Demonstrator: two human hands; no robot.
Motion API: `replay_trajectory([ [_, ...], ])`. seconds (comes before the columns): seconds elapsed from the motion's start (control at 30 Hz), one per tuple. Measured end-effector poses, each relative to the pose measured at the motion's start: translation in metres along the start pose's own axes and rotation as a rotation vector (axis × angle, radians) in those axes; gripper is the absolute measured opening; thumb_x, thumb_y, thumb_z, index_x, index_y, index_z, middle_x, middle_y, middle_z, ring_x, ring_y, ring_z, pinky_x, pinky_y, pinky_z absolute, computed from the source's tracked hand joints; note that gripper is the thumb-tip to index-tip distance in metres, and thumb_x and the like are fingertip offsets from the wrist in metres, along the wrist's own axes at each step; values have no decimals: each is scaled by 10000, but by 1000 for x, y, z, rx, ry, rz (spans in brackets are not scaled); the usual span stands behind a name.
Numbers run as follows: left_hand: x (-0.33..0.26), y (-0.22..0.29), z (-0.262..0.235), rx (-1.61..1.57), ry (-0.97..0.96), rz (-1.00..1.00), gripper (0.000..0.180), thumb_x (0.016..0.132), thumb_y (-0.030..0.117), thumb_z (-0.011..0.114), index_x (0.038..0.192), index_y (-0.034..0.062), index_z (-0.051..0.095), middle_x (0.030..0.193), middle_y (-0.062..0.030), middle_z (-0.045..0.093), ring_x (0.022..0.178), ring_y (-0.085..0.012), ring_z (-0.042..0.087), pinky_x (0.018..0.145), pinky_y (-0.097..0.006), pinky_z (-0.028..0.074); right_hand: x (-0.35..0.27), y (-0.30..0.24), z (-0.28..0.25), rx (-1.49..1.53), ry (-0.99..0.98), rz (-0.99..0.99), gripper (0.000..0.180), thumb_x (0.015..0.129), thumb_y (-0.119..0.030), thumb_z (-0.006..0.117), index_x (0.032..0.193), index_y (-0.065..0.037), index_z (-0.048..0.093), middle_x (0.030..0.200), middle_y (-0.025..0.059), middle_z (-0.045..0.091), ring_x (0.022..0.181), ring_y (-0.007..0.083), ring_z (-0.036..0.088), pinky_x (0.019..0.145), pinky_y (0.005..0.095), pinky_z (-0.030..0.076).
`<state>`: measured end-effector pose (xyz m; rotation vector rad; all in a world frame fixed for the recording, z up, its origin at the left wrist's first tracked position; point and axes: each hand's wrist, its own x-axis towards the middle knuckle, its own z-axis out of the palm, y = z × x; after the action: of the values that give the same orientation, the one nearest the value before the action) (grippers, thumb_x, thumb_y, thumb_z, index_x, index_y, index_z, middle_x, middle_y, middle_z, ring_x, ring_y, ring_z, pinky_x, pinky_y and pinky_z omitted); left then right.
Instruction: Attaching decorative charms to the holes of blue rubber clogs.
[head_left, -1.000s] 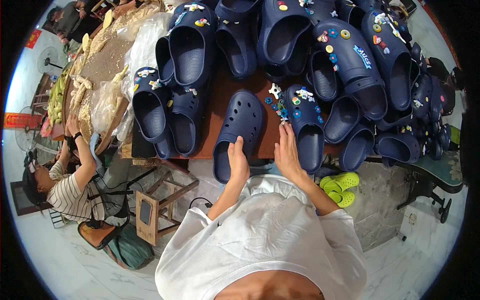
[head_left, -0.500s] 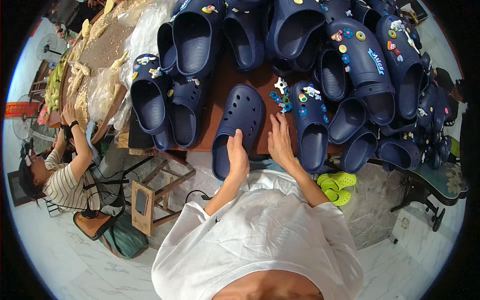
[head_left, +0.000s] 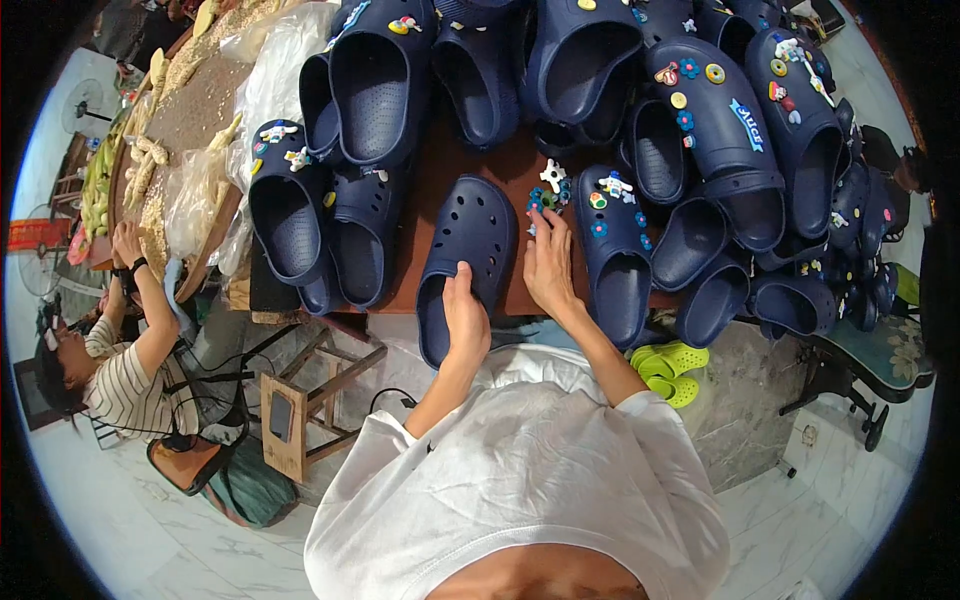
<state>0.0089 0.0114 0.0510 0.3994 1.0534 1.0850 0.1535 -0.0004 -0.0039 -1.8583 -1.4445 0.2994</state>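
Head view: we'd call this charm-picking; left hand [head_left: 467,322] grips plain clog [head_left: 464,238], right hand [head_left: 550,272] at loose charms [head_left: 547,196], can't tell if grasping; next probably needs a clean pinch.

Pale veined floor [head_left: 755,510], wooden stool [head_left: 287,460], pale fan [head_left: 88,106]

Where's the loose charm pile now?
Head view, right of centre: the charms lie on the brown tabletop between the plain clog and the decorated clog, by the right hand.
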Motion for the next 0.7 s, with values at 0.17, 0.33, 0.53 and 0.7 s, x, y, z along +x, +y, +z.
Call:
replay_trajectory([
  [0.17,2,-3,-7,16,-1,-6,367,1007,283,535,1174,-43,530,1194,-120,590,1083,-174,562,973,-301,417,20,-4,-2,-134,89,-47,544,880,7,535,1383,84,342,1382,299,348,1301,481,325,1081,533,302],
  [0.33,1,-2,-6,22,-11,-10,406,1006,281,538,1231,-57,513,1247,-134,574,1140,-189,549,1014,-310,402,36,7,17,-222,116,50,568,903,-68,560,1387,118,329,1385,321,339,1326,490,299,1087,562,280],
  [0.53,0,-1,-6,-10,-13,11,428,1008,272,533,1264,-69,496,1284,-144,557,1168,-203,541,1035,-320,394,37,6,18,-99,18,55,516,924,-98,552,1384,64,383,1401,317,342,1315,472,325,1077,545,298],
  [0.7,6,-1,-9,-5,-24,-19,426,1006,252,532,1290,-63,488,1304,-134,550,1187,-199,531,1041,-317,389,61,17,20,-169,118,61,518,936,-125,546,1386,62,370,1423,309,328,1334,483,298,1094,542,291],
])
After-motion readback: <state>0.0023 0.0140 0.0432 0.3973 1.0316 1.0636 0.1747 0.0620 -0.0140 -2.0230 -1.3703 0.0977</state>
